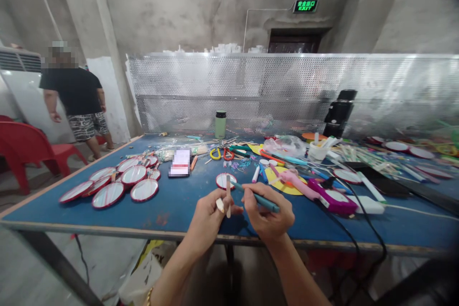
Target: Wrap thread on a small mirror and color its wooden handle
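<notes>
My left hand (211, 210) is closed on a flat wooden craft stick (228, 208), which it holds upright over the table's near edge. Something pale sits on one finger of that hand; I cannot make out what. A teal marker pen (263, 200) is gripped in my right hand (272, 215) like a writing tool. Its tip points left, close to the stick's upper part; whether they touch I cannot tell. Just behind the stick a small round disc with a red rim (221, 180) lies on the blue table (168, 217).
Several red-rimmed round discs (108, 195) are heaped at left, beside a phone (180, 162). A purple-and-pink glue gun (332, 198) with cables lies at right. Behind stand a green bottle (220, 126), a white cup (317, 152) and a perforated metal screen (201, 81). A person (73, 95) stands far left.
</notes>
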### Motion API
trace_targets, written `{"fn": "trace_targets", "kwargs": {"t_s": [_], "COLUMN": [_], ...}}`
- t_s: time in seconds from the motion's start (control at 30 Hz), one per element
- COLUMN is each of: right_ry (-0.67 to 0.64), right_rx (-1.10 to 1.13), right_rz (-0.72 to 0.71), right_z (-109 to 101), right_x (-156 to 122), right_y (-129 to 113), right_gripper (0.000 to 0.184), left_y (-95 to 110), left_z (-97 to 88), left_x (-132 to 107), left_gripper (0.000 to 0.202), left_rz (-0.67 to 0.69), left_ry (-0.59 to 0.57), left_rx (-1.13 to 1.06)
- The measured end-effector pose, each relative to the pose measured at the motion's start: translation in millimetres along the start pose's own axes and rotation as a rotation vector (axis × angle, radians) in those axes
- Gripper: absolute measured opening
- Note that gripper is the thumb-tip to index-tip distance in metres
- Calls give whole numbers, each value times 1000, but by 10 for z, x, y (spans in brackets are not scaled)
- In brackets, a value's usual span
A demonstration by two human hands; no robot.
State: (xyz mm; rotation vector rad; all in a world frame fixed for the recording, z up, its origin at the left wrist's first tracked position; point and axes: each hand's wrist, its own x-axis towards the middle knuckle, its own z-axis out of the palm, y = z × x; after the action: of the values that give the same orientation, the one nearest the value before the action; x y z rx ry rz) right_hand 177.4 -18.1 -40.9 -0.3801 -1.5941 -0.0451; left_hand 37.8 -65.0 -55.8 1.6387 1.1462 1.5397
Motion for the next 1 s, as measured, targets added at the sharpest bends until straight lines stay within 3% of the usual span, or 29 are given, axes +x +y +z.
{"fn": "trace_targets", "kwargs": {"t_s": [1.0], "right_ry": [27], "right_rx": [-12], "right_rz": [20], "right_z": [11], "right_x": [-15], "right_y": [19], "right_gripper": [14], "left_y": [26], "left_z": [2], "left_x": [7], "left_gripper": [37], "left_rz": [-15], "left_ry": [18], "left_rx": [19]}}
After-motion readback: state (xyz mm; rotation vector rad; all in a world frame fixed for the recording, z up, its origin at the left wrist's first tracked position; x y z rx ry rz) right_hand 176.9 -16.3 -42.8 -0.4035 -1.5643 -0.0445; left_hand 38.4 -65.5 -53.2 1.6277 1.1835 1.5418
